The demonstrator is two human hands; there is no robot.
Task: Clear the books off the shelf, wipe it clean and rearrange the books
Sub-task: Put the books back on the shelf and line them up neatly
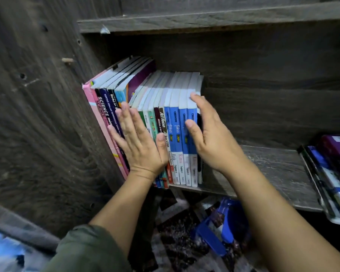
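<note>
A row of books (171, 122) stood upright, leaning slightly, at the 9 o'clock end of the shelf (273, 173), its outermost pink cover against the side panel (47, 114). The left hand (139, 148) lay flat on the spines at the row's 9 o'clock half, its fingers (126, 118) straight and spread, grasping nothing. The right hand (210, 140) was set against the row's 3 o'clock end, palm to the last book, its fingers (199, 102) straight and pointing to 12 o'clock along the page edges, while the thumb rested across a blue spine; it was released too, pressing rather than clutching. The shelf board from there toward 3 o'clock showed bare wood up to a pile (330, 173) of books lying flat at the frame's 3 o'clock edge. At 6 o'clock, below the shelf, a blue plastic thing (222, 230) lay on a patterned rug (177, 242). A green sleeve (86, 250) showed at 7 o'clock.
</note>
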